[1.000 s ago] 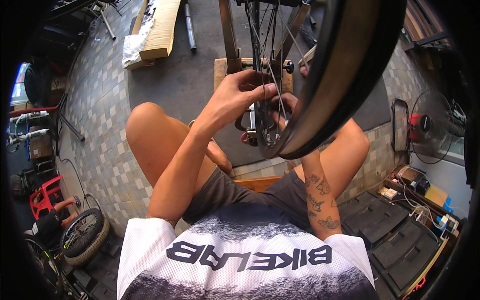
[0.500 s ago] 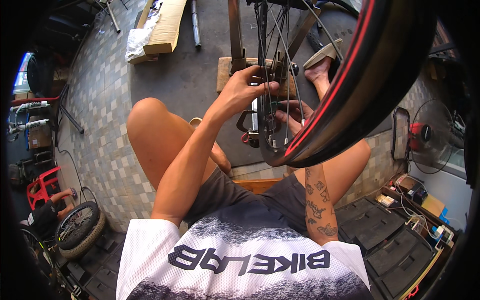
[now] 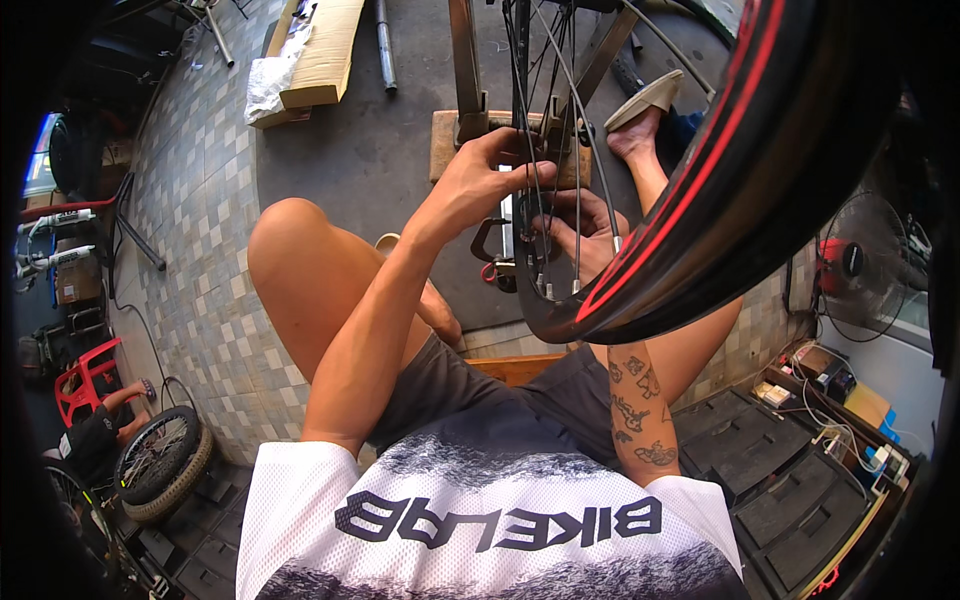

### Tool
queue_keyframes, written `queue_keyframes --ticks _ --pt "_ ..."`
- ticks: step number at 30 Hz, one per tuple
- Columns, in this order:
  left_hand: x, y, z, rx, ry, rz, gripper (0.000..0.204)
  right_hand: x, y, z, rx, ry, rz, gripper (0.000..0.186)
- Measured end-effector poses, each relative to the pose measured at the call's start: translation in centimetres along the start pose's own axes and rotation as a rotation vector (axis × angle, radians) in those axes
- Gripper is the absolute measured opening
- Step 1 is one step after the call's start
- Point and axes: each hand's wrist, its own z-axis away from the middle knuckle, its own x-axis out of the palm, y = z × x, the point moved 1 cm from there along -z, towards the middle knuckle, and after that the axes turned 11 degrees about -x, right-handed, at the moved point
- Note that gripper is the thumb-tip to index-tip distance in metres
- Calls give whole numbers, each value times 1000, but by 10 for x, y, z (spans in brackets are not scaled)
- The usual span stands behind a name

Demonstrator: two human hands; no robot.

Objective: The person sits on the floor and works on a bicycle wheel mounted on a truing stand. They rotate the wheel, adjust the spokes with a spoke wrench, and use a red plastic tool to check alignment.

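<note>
A black bicycle wheel (image 3: 690,275) with red rim stripes stands between my knees in an upright metal stand (image 3: 466,75). My left hand (image 3: 478,185) reaches in from the left, thumb and fingers closed about the thin spokes (image 3: 577,150). From the other side, partly behind the spokes, my right hand (image 3: 595,225) pinches something small and dark near the rim's inner edge; I cannot make out what it is. Just below the hands, a clamp-like metal part (image 3: 506,240) shows behind the wheel.
The stand rests on a wooden block (image 3: 445,150) over a dark mat. An open cardboard box (image 3: 325,60) and a metal tube (image 3: 386,45) lie beyond. A fan (image 3: 862,265) stands right; loose tyres and a wheel (image 3: 160,465) lie left, near a red chair (image 3: 88,380) and another person.
The wheel has shifted slightly to the right and down in view. My right hand has moved a little up and left, its thumb closer to the spokes. My left hand stays nearly in place.
</note>
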Motion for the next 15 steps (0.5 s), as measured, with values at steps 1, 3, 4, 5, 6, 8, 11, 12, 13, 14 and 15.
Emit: queue_keyframes --ticks 1,3,4,5,6,8,11,12,13,14,15 --pt "-1 -2 0 -35 9 -32 59 0 0 0 3 3 -9 24" --pt "3 -2 -3 55 -17 78 60 0 1 1 8 11 -37 24" --pt "5 -1 -2 45 -12 110 60 0 2 1 6 15 -57 24" --pt "7 0 0 109 71 58 59 0 3 1 -3 17 -85 24" --pt "10 1 6 117 170 -17 59 0 4 3 21 32 -103 24" --pt "12 2 22 112 337 -298 57 -1 6 5 43 61 -152 24" --pt "15 4 40 42 145 -229 39 5 13 10 -4 96 -245 25" --pt "15 5 40 10 167 -317 28 10 17 14 -26 137 -222 29" --pt "15 6 42 120 155 -286 20 17 22 20 -28 238 -224 28" --pt "15 7 41 188 147 -305 19 24 29 25 -32 340 -224 28" --pt "15 8 39 255 136 -323 18 30 35 34 10 461 -273 29"
